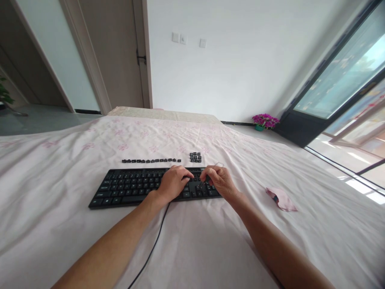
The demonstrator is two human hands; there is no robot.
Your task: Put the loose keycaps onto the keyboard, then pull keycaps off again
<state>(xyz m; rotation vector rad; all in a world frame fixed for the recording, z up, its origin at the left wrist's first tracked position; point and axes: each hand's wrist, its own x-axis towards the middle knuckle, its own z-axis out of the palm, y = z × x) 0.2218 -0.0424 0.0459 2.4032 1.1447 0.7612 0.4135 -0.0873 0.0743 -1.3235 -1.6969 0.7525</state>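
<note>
A black keyboard lies on the pale, flowered cloth, its cable running toward me. My left hand rests over its right-middle part, with thumb and forefinger apart above the keys. Pinched in the fingers of my right hand is a wire keycap puller. Its thin prongs reach down to the keys between the main block and the number pad. Behind the keyboard stands a long row of loose black keycaps. To the right of that row sits a small block of several more keycaps.
A crumpled pink cloth piece with a dark patch lies to the right. The black cable curves between my forearms. Beyond the bed are a white wall, a door, a potted purple flower plant and a dark-framed glass door.
</note>
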